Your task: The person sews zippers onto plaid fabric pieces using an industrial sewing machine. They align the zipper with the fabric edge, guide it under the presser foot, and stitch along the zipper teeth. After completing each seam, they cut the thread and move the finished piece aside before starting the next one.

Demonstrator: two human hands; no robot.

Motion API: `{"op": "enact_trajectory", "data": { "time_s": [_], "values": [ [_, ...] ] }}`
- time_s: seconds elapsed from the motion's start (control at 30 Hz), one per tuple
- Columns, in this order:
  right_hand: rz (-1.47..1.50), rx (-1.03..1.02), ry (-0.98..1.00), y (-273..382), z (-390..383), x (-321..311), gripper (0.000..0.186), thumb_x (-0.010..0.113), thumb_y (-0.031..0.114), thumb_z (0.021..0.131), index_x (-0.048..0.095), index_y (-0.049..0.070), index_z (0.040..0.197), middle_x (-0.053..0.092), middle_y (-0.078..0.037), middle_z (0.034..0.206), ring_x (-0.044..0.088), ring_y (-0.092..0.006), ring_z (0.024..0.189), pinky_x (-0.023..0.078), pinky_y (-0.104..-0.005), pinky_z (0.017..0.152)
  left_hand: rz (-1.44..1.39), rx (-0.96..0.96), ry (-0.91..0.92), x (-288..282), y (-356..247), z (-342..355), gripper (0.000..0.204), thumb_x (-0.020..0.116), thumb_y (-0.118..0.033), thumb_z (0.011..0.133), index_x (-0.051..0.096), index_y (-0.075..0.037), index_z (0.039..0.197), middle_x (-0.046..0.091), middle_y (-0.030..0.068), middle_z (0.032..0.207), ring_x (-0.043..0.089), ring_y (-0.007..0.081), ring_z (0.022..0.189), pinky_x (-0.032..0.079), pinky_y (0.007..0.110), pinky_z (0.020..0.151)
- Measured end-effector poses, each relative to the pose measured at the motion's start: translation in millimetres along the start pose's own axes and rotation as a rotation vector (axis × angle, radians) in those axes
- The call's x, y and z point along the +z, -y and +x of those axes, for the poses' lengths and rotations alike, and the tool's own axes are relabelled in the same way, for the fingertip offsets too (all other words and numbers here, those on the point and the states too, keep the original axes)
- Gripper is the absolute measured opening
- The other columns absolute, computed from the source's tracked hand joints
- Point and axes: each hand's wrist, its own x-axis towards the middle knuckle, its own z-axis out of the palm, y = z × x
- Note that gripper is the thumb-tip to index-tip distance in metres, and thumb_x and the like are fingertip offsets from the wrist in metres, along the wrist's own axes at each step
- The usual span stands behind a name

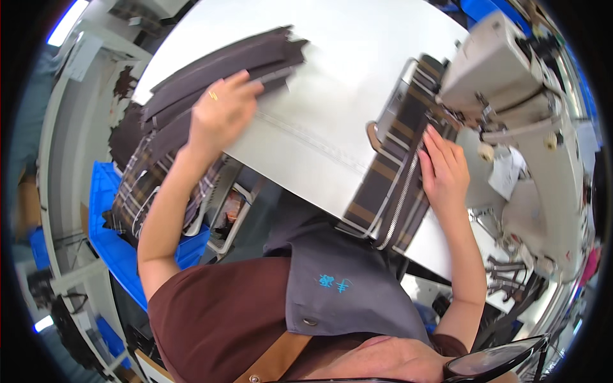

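Note:
My left hand (223, 115), a ring on one finger and slightly smeared by motion, is over a stack of dark brown fabric pieces (204, 76) at the far left of the white table. Its fingers reach out loosely; whether they touch the fabric I cannot tell. My right hand (447, 169) lies with its fingers stretched out on a plaid fabric piece (380, 175) in brown, black and white. Along that piece runs a metal-toothed zipper (402, 198), just left of the hand. The zipper's upper end lies near the head of a sewing machine (485, 70).
The pale sewing machine's arm (549, 172) stands along the right side. A curved brown tab (373, 136) sits beside the plaid piece on the white table (313, 96). Below the table's left edge, a blue bin (105, 210) holds plaid fabric (137, 185).

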Motion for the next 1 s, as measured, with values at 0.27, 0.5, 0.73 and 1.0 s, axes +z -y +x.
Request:
{"op": "enact_trajectory", "data": {
  "time_s": [0.27,0.5,0.73,1.0],
  "values": [
    [-0.004,0.031,0.006,1.4,-1.3,1.0,0.03,0.07,0.015,0.077,0.065,0.003,0.104,0.063,-0.003,0.115,0.057,-0.0202,0.093,0.047,-0.0322,0.08,-0.17,0.076,0.684,-31.4,-112.0,-19.3,0.052,0.064,-0.002,0.073,0.055,-0.007,0.124,0.046,0.0101,0.137,0.05,0.0283,0.113,0.042,0.044,0.091],
    [-0.098,0.009,-0.008,1.5,-0.9,-2.3,0.03,0.07,0.021,0.077,0.066,0.007,0.104,0.061,0.001,0.116,0.056,-0.0202,0.097,0.042,-0.0346,0.082,-0.027,0.405,0.762,-13.4,-73.8,-21.1,0.072,0.063,-0.003,0.067,0.042,-0.013,0.135,0.028,0.0029,0.151,0.025,0.0177,0.14,0.017,0.05,0.112],
    [-0.075,0.071,0.05,1.4,-4.2,-5.0,0.032,0.07,0.019,0.076,0.065,0.009,0.107,0.061,0.002,0.116,0.055,-0.0215,0.096,0.042,-0.0336,0.082,-0.227,0.342,0.301,21.6,-84.2,23.0,0.04,0.058,-0.005,0.073,0.062,-0.008,0.113,0.062,0.006,0.119,0.06,0.0178,0.11,0.025,0.044,0.108],
    [-0.058,0.062,0.027,1.7,-1.3,-2.1,0.031,0.07,0.022,0.076,0.066,0.008,0.104,0.061,0.001,0.112,0.056,-0.0185,0.082,0.043,-0.0349,0.078,-0.247,0.543,0.217,97.7,-118.1,103.7,0.041,0.056,-0.009,0.076,0.062,-0.01,0.116,0.06,0.0011,0.116,0.056,0.0184,0.107,0.026,0.054,0.107]
  ]
}}
